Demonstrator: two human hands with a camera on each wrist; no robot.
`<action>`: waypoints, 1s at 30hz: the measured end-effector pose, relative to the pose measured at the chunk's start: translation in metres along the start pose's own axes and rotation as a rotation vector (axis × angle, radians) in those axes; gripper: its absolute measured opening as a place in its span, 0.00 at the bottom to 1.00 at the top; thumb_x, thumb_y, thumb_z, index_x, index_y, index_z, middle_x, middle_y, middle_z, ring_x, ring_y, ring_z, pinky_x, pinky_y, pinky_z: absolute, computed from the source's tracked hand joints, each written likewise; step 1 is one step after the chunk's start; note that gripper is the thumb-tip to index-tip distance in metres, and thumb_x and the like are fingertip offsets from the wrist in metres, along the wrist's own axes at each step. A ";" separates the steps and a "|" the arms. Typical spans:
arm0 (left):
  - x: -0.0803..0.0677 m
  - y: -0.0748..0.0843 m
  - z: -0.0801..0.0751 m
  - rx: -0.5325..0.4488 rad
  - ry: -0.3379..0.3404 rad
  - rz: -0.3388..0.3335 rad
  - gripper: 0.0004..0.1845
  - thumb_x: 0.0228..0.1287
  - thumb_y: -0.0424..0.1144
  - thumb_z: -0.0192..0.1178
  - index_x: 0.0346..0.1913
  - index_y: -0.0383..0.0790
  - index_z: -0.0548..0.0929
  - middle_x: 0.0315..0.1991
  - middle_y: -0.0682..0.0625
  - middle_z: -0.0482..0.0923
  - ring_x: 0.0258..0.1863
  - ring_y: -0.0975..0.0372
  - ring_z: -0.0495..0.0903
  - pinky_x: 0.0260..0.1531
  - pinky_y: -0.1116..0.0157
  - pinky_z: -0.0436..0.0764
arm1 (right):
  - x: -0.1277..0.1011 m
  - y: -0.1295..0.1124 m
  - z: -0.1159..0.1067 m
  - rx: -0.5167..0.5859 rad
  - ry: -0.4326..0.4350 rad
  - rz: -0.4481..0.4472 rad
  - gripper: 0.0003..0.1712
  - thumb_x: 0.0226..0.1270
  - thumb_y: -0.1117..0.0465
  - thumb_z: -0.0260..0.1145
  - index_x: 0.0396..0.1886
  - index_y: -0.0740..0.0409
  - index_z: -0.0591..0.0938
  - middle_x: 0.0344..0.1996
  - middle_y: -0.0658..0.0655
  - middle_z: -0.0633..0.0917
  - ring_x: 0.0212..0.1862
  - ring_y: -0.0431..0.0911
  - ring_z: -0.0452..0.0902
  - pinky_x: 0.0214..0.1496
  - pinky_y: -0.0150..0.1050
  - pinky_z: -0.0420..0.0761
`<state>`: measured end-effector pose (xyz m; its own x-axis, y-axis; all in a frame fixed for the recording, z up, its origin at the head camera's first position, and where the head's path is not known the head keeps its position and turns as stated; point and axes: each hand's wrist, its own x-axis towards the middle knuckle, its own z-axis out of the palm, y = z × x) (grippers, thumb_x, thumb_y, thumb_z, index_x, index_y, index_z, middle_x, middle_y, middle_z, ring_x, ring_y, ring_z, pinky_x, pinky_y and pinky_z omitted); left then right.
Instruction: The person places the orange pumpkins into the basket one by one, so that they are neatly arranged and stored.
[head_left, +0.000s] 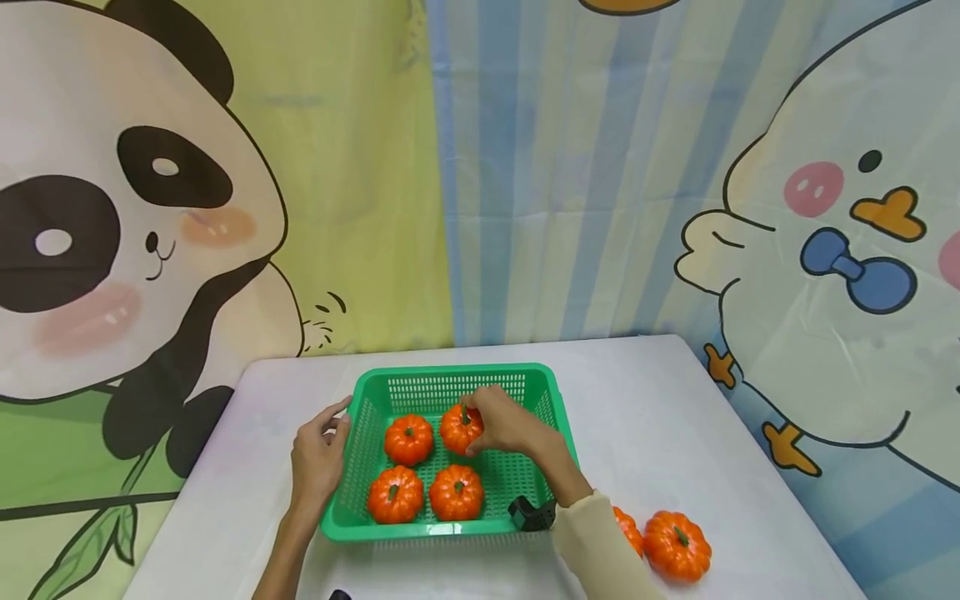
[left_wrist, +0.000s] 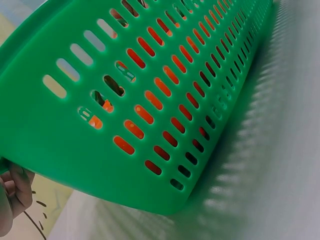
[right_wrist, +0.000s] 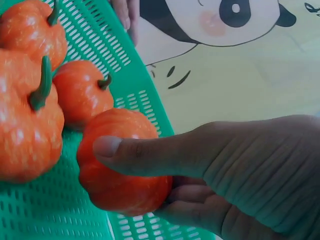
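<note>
My right hand (head_left: 506,422) holds a small orange pumpkin (right_wrist: 125,160) inside the green plastic basket (head_left: 557,417), thumb on one side and fingers curled on the other. Three more pumpkins sit in the basket: one at the back left (head_left: 408,440), one at the front left (head_left: 395,495) and one at the front middle (head_left: 457,492). At the basket's left side, my left hand (head_left: 318,458) grips the rim. The left wrist view shows its curled fingers (left_wrist: 21,187) by the rim and pumpkins only through the slots.
To the right of the basket, an orange pumpkin (head_left: 677,547) lies on the white table (head_left: 750,500). Another pumpkin (head_left: 628,530) beside it is partly hidden by the right sleeve (head_left: 600,546). Cartoon-printed curtains (head_left: 375,167) hang behind the table.
</note>
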<state>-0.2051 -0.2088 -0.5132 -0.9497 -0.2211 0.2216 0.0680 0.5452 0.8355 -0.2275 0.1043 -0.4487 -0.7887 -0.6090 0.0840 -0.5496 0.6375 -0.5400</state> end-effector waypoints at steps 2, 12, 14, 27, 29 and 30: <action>0.001 0.000 0.000 -0.002 -0.004 -0.001 0.20 0.84 0.38 0.58 0.72 0.43 0.85 0.44 0.35 0.90 0.18 0.65 0.78 0.20 0.66 0.72 | 0.002 0.002 -0.001 0.000 -0.015 -0.006 0.23 0.47 0.67 0.91 0.41 0.65 0.89 0.34 0.58 0.91 0.33 0.41 0.76 0.37 0.30 0.77; 0.000 0.001 0.002 0.001 -0.006 -0.003 0.20 0.84 0.38 0.58 0.72 0.43 0.85 0.44 0.35 0.90 0.18 0.67 0.79 0.21 0.66 0.74 | 0.014 0.016 0.000 0.010 -0.107 -0.034 0.19 0.47 0.66 0.92 0.32 0.64 0.87 0.20 0.49 0.74 0.25 0.37 0.62 0.30 0.29 0.66; 0.000 0.001 0.001 0.006 0.002 0.002 0.20 0.84 0.38 0.58 0.72 0.44 0.85 0.44 0.35 0.91 0.19 0.67 0.79 0.22 0.66 0.73 | 0.015 0.017 0.000 -0.001 -0.121 -0.033 0.21 0.46 0.66 0.92 0.31 0.67 0.87 0.20 0.47 0.67 0.25 0.38 0.59 0.30 0.30 0.64; 0.000 0.002 -0.002 -0.012 -0.002 -0.004 0.20 0.84 0.38 0.58 0.72 0.44 0.84 0.44 0.35 0.90 0.18 0.67 0.78 0.19 0.65 0.72 | 0.030 0.032 0.006 0.014 -0.157 -0.077 0.20 0.45 0.66 0.93 0.26 0.63 0.85 0.17 0.48 0.71 0.24 0.38 0.58 0.30 0.34 0.64; 0.000 0.002 -0.001 -0.019 -0.010 -0.001 0.20 0.84 0.38 0.58 0.72 0.44 0.84 0.44 0.35 0.90 0.18 0.67 0.78 0.19 0.65 0.72 | 0.030 0.034 0.006 0.007 -0.182 -0.067 0.26 0.45 0.66 0.92 0.22 0.62 0.78 0.18 0.46 0.58 0.25 0.40 0.53 0.30 0.34 0.63; -0.001 0.002 -0.001 -0.020 -0.011 0.000 0.20 0.84 0.38 0.58 0.72 0.44 0.84 0.44 0.35 0.90 0.18 0.67 0.78 0.19 0.65 0.72 | 0.030 0.034 0.007 0.006 -0.193 -0.059 0.28 0.46 0.66 0.92 0.21 0.62 0.75 0.18 0.45 0.56 0.24 0.40 0.53 0.30 0.33 0.62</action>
<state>-0.2042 -0.2079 -0.5112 -0.9530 -0.2125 0.2160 0.0737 0.5290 0.8454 -0.2680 0.1042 -0.4703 -0.6878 -0.7244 -0.0462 -0.5911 0.5958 -0.5437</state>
